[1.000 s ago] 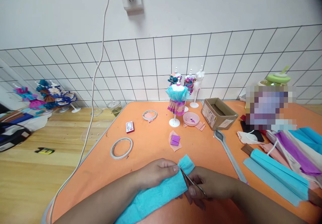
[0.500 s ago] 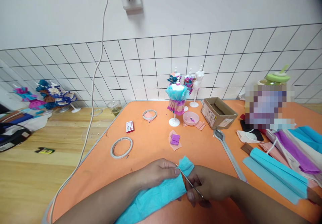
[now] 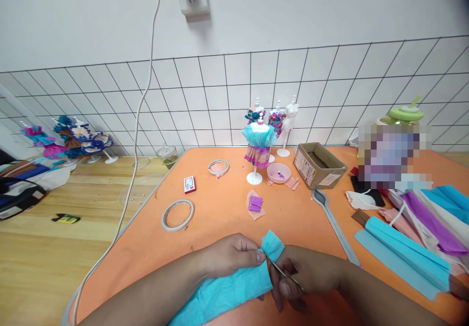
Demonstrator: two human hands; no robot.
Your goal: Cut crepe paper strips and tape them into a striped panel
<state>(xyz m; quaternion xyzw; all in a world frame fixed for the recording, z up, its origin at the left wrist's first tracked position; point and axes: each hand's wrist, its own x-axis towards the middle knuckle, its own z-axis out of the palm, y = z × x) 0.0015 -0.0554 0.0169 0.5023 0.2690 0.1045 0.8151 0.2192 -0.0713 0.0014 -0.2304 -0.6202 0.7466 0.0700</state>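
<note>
The left hand [image 3: 230, 256] pinches the blue paper [image 3: 234, 289] between its thumb and fingers, low in front of the person. The right hand [image 3: 306, 272] has its fingers around the scissors [image 3: 283, 273], and the blades touch the paper near its top end. Past the hands, a purple piece [image 3: 255, 204] lies on the orange mat [image 3: 220, 208]. Farther back, a little doll stand [image 3: 258, 145] in a blue and purple dress stands beside a pink bowl [image 3: 274, 175]. A brown box [image 3: 319, 165] sits to the right of the bowl.
</note>
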